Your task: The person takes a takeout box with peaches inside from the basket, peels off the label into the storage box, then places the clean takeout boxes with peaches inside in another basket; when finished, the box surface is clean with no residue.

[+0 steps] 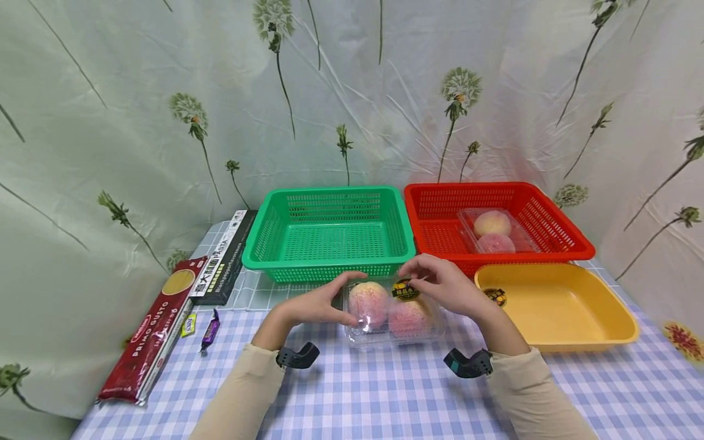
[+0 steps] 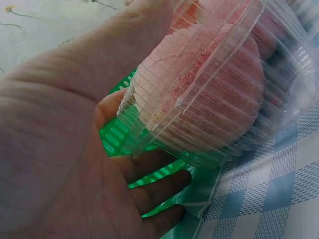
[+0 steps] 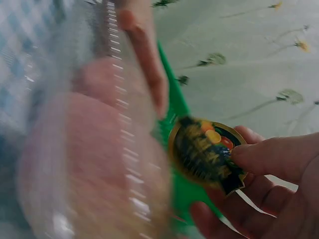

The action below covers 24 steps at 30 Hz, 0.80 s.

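Note:
A clear plastic clamshell box with two pink-yellow peaches in it rests on the table in front of the green basket. My left hand grips the box's left end, thumb at the near side and index finger at the far side; in the left wrist view the other fingers reach out past it. Above the box's right half, my right hand pinches a round black-and-gold fruit sticker between thumb and forefinger. Whether the sticker touches the lid cannot be told.
Behind the box stand a green basket and a red basket, the red one holding another box of peaches. A yellow tray at right bears a similar sticker. Pasta packs and two small wrapped sweets lie left.

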Motion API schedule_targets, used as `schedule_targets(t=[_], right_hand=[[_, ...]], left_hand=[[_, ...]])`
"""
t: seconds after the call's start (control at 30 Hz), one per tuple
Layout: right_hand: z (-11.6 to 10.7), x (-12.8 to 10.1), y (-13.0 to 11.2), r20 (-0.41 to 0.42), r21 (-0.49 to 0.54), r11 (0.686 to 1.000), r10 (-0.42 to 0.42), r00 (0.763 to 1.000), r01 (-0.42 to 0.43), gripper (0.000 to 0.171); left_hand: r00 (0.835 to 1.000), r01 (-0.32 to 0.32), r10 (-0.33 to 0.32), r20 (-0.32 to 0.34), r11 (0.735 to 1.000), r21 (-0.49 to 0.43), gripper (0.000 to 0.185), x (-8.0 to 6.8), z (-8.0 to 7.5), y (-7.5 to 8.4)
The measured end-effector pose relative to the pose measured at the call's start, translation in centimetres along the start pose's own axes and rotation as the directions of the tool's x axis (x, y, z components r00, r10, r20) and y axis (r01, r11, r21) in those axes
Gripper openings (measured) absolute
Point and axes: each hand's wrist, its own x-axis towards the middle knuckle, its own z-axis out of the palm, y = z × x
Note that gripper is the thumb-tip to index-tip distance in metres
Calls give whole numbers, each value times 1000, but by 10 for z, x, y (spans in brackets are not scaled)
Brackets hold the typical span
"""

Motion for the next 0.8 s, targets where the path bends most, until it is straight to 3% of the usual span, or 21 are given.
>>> schedule_targets(t=[0.2,0.53,0.8], right_hand=[[-28,-9,1,-42,70,997,17,999,-14,15],[-71,-29,11,-174,-53,999,0,985,-10,11],[-98,-47,25,-196,-36,993,107,975,-116,12]], left_hand=[[1000,7,-7,3,1000,6,91,0,-1,0],[1000,10,-10,-2,1000,7,89,-1,0,0],[1000,8,-8,-8,1000,13,88,-1,1,1]])
